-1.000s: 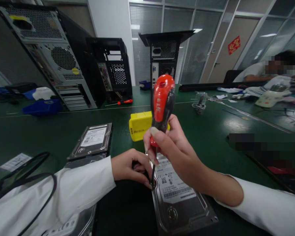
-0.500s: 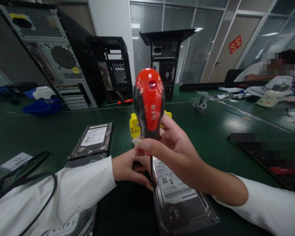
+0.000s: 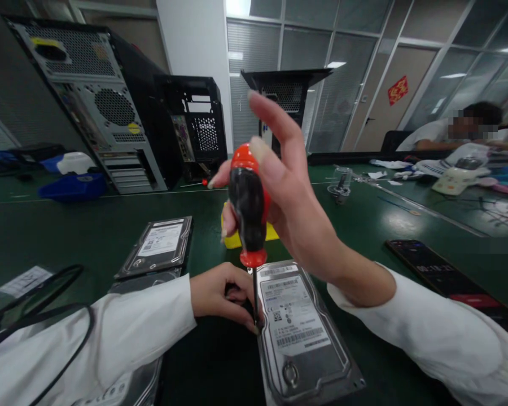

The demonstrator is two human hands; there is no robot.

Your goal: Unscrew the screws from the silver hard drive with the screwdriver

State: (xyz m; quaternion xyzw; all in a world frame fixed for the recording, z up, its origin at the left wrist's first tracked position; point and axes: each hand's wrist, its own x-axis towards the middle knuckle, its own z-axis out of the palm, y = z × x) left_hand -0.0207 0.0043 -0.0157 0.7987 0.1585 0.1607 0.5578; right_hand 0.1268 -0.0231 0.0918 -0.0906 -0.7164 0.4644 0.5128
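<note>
My right hand [image 3: 288, 197] grips the red and black handle of a screwdriver [image 3: 248, 208] held upright, index finger lifted off. Its thin shaft points down at the left edge of a hard drive [image 3: 298, 332] lying label-up in front of me. My left hand [image 3: 220, 293] is curled at that edge, fingertips pinched around the screwdriver tip; what they pinch is hidden. A second hard drive [image 3: 160, 245] lies further left, and part of another drive [image 3: 131, 383] shows under my left sleeve.
A yellow box [image 3: 237, 237] sits behind the screwdriver. Three open computer cases [image 3: 110, 107] stand at the back of the green table [image 3: 364, 225]. A phone [image 3: 440, 270] lies at the right, a black cable [image 3: 46, 293] at the left. Another person [image 3: 461, 129] sits far right.
My right hand shifted its grip up the handle, turning it, and the index finger lifted. The view moved slightly; the left hand stays at the drive's edge.
</note>
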